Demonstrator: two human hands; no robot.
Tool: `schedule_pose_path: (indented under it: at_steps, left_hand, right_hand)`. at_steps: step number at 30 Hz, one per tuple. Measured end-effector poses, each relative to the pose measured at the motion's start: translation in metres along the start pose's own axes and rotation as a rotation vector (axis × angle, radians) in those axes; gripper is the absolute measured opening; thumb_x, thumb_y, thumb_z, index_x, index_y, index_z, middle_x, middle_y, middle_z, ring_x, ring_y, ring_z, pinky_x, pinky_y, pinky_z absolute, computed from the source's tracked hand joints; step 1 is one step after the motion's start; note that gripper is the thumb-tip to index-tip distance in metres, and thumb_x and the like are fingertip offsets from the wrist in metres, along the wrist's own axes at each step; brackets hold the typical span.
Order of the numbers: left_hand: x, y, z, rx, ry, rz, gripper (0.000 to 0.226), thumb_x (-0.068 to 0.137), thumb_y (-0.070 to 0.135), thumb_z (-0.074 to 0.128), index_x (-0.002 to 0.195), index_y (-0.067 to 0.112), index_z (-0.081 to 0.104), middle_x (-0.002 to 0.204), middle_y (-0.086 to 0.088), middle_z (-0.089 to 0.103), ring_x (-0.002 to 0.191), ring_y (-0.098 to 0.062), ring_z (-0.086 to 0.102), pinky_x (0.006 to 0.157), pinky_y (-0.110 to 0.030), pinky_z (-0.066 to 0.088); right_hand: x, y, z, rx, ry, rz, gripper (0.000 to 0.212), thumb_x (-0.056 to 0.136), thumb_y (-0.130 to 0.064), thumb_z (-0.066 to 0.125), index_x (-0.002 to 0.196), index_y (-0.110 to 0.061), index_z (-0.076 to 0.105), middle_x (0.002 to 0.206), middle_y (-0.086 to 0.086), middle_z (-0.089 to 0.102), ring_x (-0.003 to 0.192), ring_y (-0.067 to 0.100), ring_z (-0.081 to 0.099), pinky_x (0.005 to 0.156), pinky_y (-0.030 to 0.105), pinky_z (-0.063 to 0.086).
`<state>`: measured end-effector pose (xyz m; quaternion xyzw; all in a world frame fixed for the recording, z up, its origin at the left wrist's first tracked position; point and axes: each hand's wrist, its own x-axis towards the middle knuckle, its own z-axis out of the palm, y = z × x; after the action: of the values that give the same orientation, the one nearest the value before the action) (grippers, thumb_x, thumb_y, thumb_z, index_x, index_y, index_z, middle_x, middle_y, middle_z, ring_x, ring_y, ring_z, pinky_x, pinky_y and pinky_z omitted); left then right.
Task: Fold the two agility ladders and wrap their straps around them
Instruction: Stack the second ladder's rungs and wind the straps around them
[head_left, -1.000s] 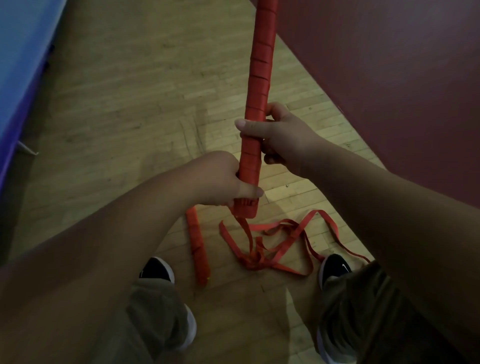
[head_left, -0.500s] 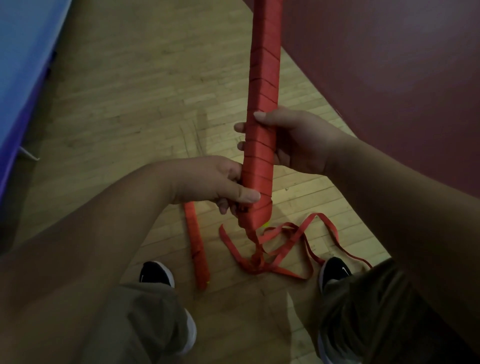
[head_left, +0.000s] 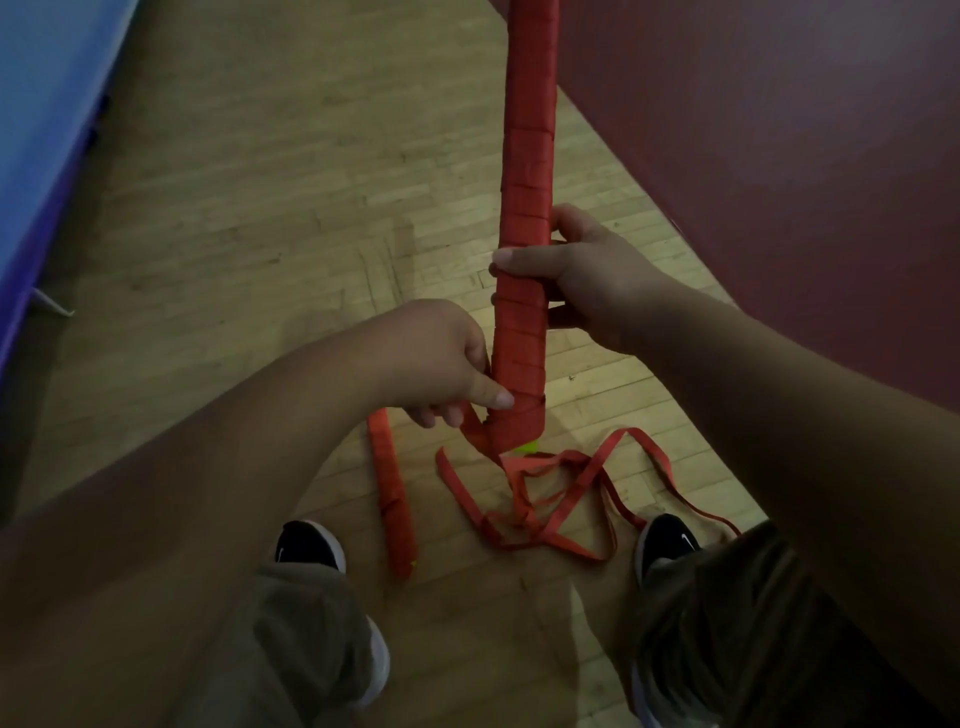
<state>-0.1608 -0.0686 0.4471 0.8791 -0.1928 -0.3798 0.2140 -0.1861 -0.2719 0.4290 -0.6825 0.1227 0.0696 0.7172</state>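
I hold a long red bundle, a folded agility ladder (head_left: 527, 171) wound with red strap, nearly upright in front of me. My right hand (head_left: 582, 280) grips it around the middle, thumb across the front. My left hand (head_left: 441, 364) holds the strap at the bundle's lower end, thumb pressed against the wrap. From that end a loose red strap (head_left: 550, 499) hangs down and lies tangled on the floor between my shoes. A second wrapped red ladder bundle (head_left: 392, 493) lies flat on the floor beside my left shoe.
Wooden gym floor (head_left: 260, 208) all around. A dark red padded wall (head_left: 779, 156) runs along the right. A blue mat (head_left: 41, 104) with a purple edge lies at the left. My black shoes (head_left: 311, 545) stand on either side of the strap.
The bundle has turned in my hands, taking another turn of strap at its lower end. My left hand has shifted slightly around that end. The loose strap on the floor has moved a little.
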Motion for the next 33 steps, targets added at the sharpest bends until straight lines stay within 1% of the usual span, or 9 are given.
schedule_pose_path:
  at_steps: [4,8,14,19,22,24,27,30,33]
  left_hand:
    - [0.002,0.007,0.009,0.080,0.067,-0.001,0.040,0.085,0.060,0.086,0.100,0.023,0.080,0.079,0.001,0.082,0.075,-0.018,0.080,0.065,-0.034,0.064]
    - [0.009,0.012,0.012,0.101,0.136,-0.055,0.059,0.082,0.078,0.076,0.094,0.020,0.078,0.071,0.001,0.080,0.066,-0.013,0.075,0.062,-0.027,0.052]
    - [0.010,0.011,0.004,-0.245,0.003,0.061,0.036,0.089,0.052,0.082,0.103,0.019,0.083,0.092,-0.005,0.084,0.088,-0.019,0.081,0.080,-0.034,0.061]
    - [0.010,0.005,-0.001,-0.591,-0.260,0.164,0.039,0.091,0.038,0.077,0.122,0.013,0.076,0.124,-0.014,0.080,0.109,-0.028,0.075,0.084,-0.035,0.059]
    - [0.012,0.003,-0.002,-0.641,-0.327,0.229,0.037,0.091,0.035,0.073,0.122,0.014,0.074,0.126,-0.014,0.079,0.113,-0.029,0.073,0.087,-0.035,0.058]
    - [0.012,0.003,-0.003,-0.649,-0.343,0.258,0.040,0.093,0.032,0.072,0.128,0.012,0.071,0.130,-0.015,0.078,0.118,-0.029,0.073,0.091,-0.037,0.059]
    - [0.009,0.001,-0.003,-0.712,-0.390,0.301,0.039,0.096,0.027,0.068,0.132,0.011,0.069,0.129,-0.014,0.078,0.122,-0.030,0.074,0.099,-0.041,0.060]
    - [0.004,0.004,0.000,-0.795,-0.459,0.345,0.029,0.099,0.028,0.062,0.123,0.016,0.075,0.124,-0.010,0.078,0.121,-0.030,0.072,0.103,-0.046,0.059]
    - [0.002,0.009,-0.003,-0.680,-0.443,0.344,0.036,0.100,0.036,0.063,0.126,0.014,0.071,0.117,-0.007,0.079,0.108,-0.027,0.074,0.092,-0.042,0.062]
  right_hand:
    - [0.000,0.003,0.007,-0.098,0.109,-0.047,0.048,0.092,-0.028,0.089,0.132,-0.028,0.062,0.119,0.002,0.077,0.101,0.020,0.081,0.079,0.042,0.070]
    - [0.004,0.008,0.014,-0.164,0.171,-0.072,0.054,0.090,-0.035,0.091,0.132,-0.027,0.060,0.119,0.001,0.075,0.101,0.020,0.080,0.082,0.048,0.070]
    - [0.006,0.003,0.008,-0.045,0.175,-0.044,0.062,0.084,-0.042,0.095,0.130,-0.019,0.061,0.116,0.007,0.075,0.098,0.022,0.080,0.079,0.042,0.069]
    - [0.003,-0.004,-0.011,0.241,-0.045,0.143,0.059,0.098,-0.053,0.071,0.137,-0.008,0.070,0.096,0.005,0.072,0.085,0.021,0.072,0.080,0.039,0.058]
    - [-0.002,-0.006,-0.018,0.387,-0.171,0.184,0.051,0.102,-0.054,0.060,0.125,-0.011,0.074,0.096,0.008,0.069,0.077,0.019,0.067,0.070,0.032,0.058]
    - [-0.005,-0.010,-0.023,0.460,-0.212,0.158,0.049,0.104,-0.053,0.056,0.120,-0.010,0.073,0.102,0.009,0.070,0.080,0.020,0.068,0.076,0.032,0.061]
    - [-0.007,-0.016,-0.029,0.495,-0.295,0.101,0.061,0.105,-0.057,0.051,0.135,-0.007,0.067,0.119,0.010,0.074,0.091,0.022,0.069,0.089,0.036,0.059]
    - [-0.006,-0.018,-0.027,0.540,-0.306,0.036,0.050,0.112,-0.052,0.048,0.149,-0.019,0.057,0.109,0.009,0.074,0.094,0.022,0.067,0.085,0.037,0.061]
    - [-0.003,-0.016,-0.023,0.511,-0.285,0.047,0.045,0.112,-0.053,0.052,0.145,-0.024,0.058,0.100,0.007,0.070,0.093,0.023,0.066,0.084,0.039,0.060]
